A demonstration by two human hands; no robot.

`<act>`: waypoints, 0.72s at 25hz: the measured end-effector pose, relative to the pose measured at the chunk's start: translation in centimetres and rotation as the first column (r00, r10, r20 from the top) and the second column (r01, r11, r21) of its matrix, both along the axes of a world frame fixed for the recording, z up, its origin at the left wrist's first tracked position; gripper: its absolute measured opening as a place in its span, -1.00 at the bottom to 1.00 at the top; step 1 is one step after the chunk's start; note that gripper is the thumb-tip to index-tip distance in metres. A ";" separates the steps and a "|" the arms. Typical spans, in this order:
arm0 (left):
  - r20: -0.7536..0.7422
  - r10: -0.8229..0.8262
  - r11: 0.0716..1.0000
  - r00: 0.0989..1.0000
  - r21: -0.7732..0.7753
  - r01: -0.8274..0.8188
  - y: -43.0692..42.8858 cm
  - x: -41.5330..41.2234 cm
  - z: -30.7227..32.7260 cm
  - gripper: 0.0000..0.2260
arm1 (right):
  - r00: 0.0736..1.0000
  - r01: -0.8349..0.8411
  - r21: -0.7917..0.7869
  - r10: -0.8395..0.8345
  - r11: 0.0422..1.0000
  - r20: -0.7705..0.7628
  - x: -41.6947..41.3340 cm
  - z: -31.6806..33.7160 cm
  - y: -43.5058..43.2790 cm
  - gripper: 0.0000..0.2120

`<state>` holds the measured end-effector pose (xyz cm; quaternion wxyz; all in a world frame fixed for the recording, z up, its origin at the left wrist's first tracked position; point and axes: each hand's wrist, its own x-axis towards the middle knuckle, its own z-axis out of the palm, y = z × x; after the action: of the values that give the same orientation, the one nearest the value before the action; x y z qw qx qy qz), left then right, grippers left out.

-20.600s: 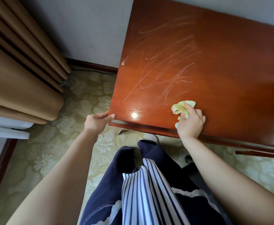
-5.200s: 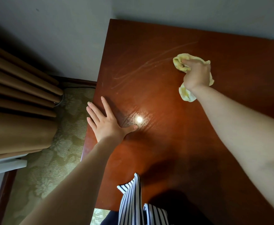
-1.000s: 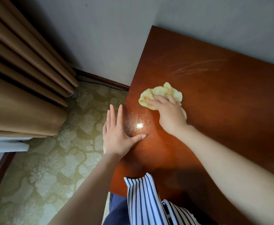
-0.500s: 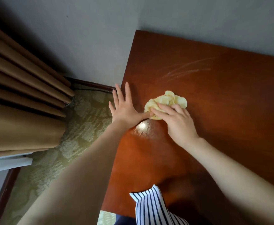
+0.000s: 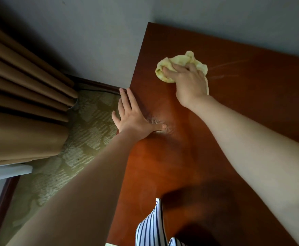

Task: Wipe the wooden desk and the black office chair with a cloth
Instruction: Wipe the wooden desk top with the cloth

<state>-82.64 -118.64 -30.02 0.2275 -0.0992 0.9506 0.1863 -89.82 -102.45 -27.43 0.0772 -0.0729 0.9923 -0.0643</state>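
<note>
One worktop (image 5: 233, 125) of reddish-brown polished wood fills the right side of the view, its far edge against a grey wall (image 5: 92, 32). There is one cloth (image 5: 180, 60), pale yellow and bunched into a loose lump. It lies on the far left part of the worktop, close to the left edge and a little in from the wall. Its long axis runs roughly left to right, slanting slightly nearer on the right, with a crumpled peak pointing toward the wall. Two bare hands are in view. The right hand (image 5: 187, 81) sits on top of the cloth with its fingers curled over it and pointing left, gripping and pressing it against the wood. The left hand (image 5: 131, 119) lies flat at the left edge of the worktop, nearer than the cloth and apart from it. Its four fingers are straight and close together, pointing far along the edge, and its thumb is spread right onto the wood. Two faint pale streaks (image 5: 228, 69) mark the surface just right of the cloth. Left of the worktop lies one patterned green carpet (image 5: 84, 139), with one tan pleated curtain (image 5: 21, 103) hanging in several folds beyond it. One piece of blue-and-white striped fabric (image 5: 150, 226) shows at the near edge.
</note>
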 end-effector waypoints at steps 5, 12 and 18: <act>0.027 -0.005 1.000 1.000 0.004 0.005 -0.1 -0.1 0.2 0.36 | 1.000 0.026 -0.041 -0.025 0.999 0.011 2.8 0.2 -1.3 -0.44; 0.046 -0.029 1.000 0.999 0.006 0.028 -0.2 -0.2 0.4 0.36 | 0.996 -0.055 -0.118 0.063 0.991 0.063 10.6 1.4 -0.1 -0.37; 0.071 -0.041 0.999 0.997 0.004 0.041 -0.1 -0.3 0.7 0.36 | 0.967 -0.252 0.095 0.248 0.963 0.056 11.2 1.4 1.0 -0.39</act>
<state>-82.89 -118.78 -29.33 0.2654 -0.0858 0.9434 0.1793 -78.66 -101.47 -26.00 0.1101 -0.1920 0.9752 -0.0050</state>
